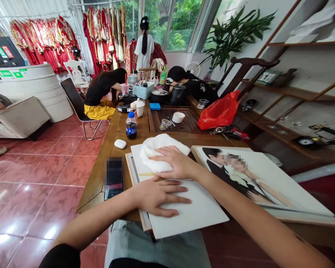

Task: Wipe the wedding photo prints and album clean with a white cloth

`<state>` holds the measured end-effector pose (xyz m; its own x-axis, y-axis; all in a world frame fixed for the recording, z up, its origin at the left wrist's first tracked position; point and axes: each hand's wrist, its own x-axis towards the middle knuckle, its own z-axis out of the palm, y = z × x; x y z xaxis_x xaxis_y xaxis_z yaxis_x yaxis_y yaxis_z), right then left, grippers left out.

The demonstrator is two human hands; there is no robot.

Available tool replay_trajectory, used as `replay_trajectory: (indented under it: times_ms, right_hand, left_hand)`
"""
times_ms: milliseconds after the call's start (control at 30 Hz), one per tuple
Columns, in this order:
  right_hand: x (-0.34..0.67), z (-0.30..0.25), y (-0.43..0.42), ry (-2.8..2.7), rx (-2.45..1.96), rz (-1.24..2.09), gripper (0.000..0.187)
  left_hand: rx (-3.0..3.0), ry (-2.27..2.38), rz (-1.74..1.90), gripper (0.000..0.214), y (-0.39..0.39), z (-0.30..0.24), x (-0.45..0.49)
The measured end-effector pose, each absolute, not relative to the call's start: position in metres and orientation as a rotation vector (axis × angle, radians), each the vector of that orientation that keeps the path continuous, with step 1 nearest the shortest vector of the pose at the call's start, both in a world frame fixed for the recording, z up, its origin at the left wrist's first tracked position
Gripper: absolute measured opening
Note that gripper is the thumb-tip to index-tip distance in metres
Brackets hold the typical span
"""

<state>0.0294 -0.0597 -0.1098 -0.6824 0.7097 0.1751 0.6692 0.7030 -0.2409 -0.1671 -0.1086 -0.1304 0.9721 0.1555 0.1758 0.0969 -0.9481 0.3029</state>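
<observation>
My left hand (158,195) lies flat with fingers spread on a white board (195,212) at the near edge of a wooden table (99,175). The board rests on a framed picture whose edge (132,169) shows at its left. My right hand (175,163) presses a folded white cloth (160,147) onto the far part of the board, fingers laid over it.
A large framed portrait (268,178) lies to the right. A phone (114,178), white earbud case (120,143), soda bottle (131,125), cups, kettle and a red bag (219,111) sit further back. Two people lean at the far end; another stands by the window.
</observation>
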Motion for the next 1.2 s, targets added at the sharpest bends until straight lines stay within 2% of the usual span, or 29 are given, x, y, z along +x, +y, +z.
replay_trajectory:
  times_ms: [200, 500, 733, 833, 1067, 1200]
  right_hand:
    - [0.009, -0.106, -0.063, -2.689, -1.018, 0.260, 0.058]
    - [0.034, -0.099, -0.078, -2.571, -1.230, 0.138, 0.058]
    - [0.041, -0.098, -0.085, -2.326, -1.217, 0.151, 0.054]
    - [0.045, -0.098, -0.083, -2.221, -1.235, 0.142, 0.054]
    - [0.058, -0.100, -0.096, -2.061, -1.228, 0.096, 0.055]
    - [0.058, -0.097, -0.114, -2.083, -1.152, -0.036, 0.054]
  left_hand:
    - [2.835, 0.177, 0.274, 0.050, -0.107, -0.131, -0.166]
    - [3.021, 0.201, 0.295, 0.054, -0.108, -0.128, -0.166]
    - [3.181, 0.348, 0.292, 0.045, -0.115, -0.117, -0.170]
    - [3.189, 0.572, 0.317, 0.043, -0.123, -0.113, -0.181]
    - [2.826, 1.615, 0.373, 0.054, -0.132, -0.131, -0.220]
    - [2.725, 1.662, 0.323, 0.055, -0.129, -0.136, -0.229]
